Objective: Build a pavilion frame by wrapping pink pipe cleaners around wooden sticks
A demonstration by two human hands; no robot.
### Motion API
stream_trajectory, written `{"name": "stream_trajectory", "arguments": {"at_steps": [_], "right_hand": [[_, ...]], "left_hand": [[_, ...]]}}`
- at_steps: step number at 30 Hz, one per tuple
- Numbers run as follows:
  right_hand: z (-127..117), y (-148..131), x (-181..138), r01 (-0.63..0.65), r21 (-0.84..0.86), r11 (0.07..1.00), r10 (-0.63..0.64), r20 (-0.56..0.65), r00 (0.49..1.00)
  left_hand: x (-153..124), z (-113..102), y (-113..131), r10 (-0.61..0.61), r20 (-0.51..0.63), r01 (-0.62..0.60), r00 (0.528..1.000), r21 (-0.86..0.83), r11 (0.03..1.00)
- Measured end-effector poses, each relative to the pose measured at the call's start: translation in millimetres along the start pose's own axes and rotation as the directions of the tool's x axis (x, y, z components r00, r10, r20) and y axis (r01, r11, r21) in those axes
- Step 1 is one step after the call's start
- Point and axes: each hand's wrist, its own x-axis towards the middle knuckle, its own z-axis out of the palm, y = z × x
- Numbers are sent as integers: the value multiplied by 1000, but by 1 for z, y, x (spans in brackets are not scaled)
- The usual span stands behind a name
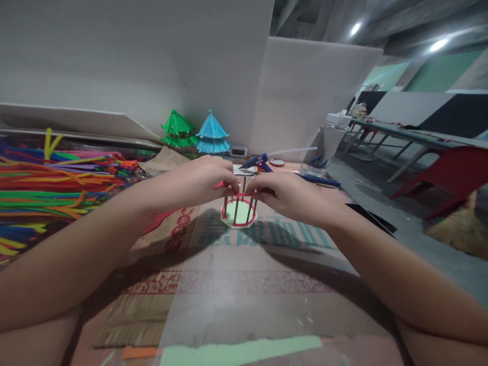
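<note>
A small model (249, 221) stands on the table in front of me, with a pale green octagonal base edged in red and several thin dark upright posts. Between my fingertips, by the posts, runs a red pipe cleaner (241, 194). My left hand (211, 175) pinches it from the left, and a bit of red shows behind those fingers. From the right, my right hand (280, 190) closes thumb and finger on it near the posts. The fingertips partly cover the tops of the posts.
Bundles of coloured pipe cleaners (64, 175) lie at left. Behind stand a green tiered roof (177, 129), a blue one (212, 134), a glue gun (256, 161) and a clear plastic bottle (324, 145). Printed cardboard (244, 284) covers the table. A red chair (450, 175) stands off right.
</note>
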Motion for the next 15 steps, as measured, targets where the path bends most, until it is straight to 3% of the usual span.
{"name": "stream_trajectory", "arguments": {"at_steps": [15], "right_hand": [[3, 4, -1, 28, 21, 999, -28, -28, 999]], "left_hand": [[0, 0, 1, 11, 6, -11, 1000, 16, 1000]]}}
